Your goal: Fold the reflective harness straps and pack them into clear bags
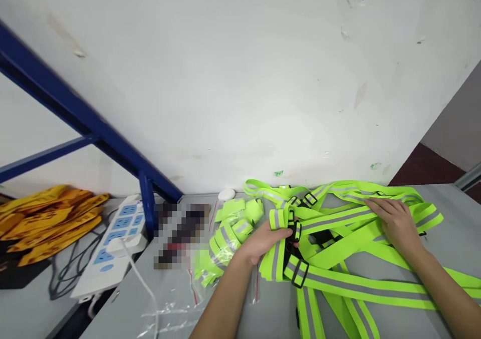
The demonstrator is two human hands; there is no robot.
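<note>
1. Left hand (265,240): bare; thumb slender, tip rounded. Other fingers mostly hidden.
2. Left forearm (225,294), behind those fingers: bare as far back as shows; narrow at the wrist, broader farther from the fingertips.
3. Right hand (398,223): bare; fingers slim, tapering towards the tips. Nail detail too small to read.
4. Right forearm (438,276), behind these fingers: also bare, smooth in outline, widening away from the wrist.

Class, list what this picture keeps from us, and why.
All in the head view:
- Left hand: most fingers hidden behind the folded green strap.
- Pixelated patch: contents blurred out.
- White cable: far end cut off by the bottom edge.
- Yellow items: dark markings too small to read.
</note>
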